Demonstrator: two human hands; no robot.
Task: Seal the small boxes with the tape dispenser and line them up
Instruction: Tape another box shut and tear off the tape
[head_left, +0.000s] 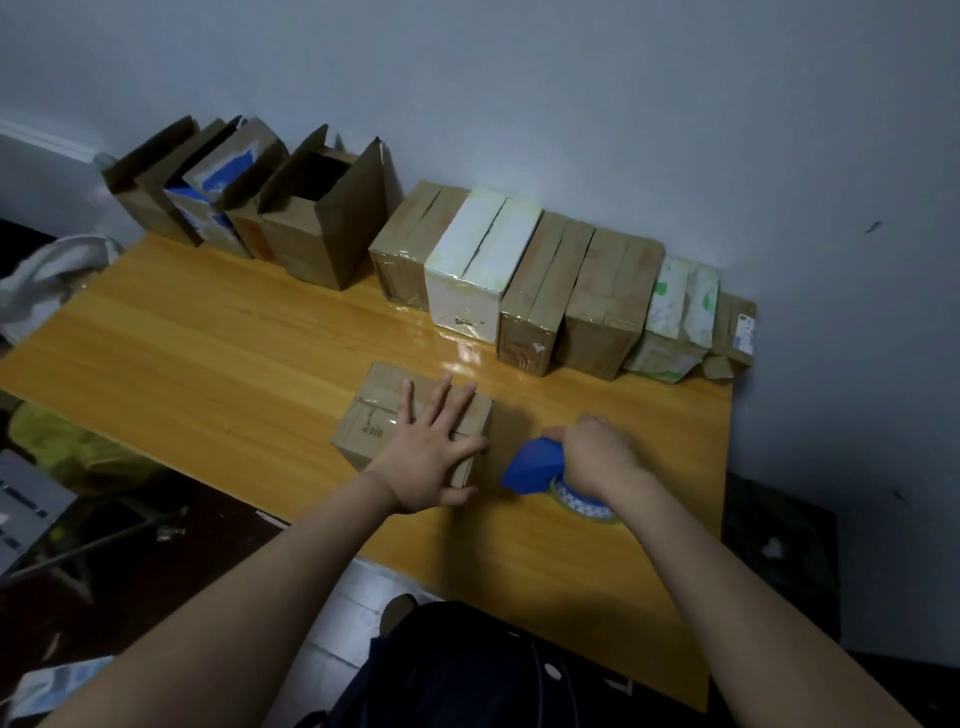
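Note:
A small brown cardboard box (374, 415) with a barcode label lies near the front of the wooden table (208, 338). My left hand (431, 452) presses flat on its top, fingers spread. Just to the right, my right hand (597, 454) grips the blue tape dispenser (532, 465), whose tape roll (582, 504) rests on the table. Along the wall at the back right stands a row of several taped boxes (519, 270), brown, white and green-printed, side by side.
Several open cardboard boxes (311, 218) with raised flaps stand at the back left against the wall. A white bag (47, 280) lies off the table's left edge. Clutter and a yellow bag (67, 447) sit on the floor to the left.

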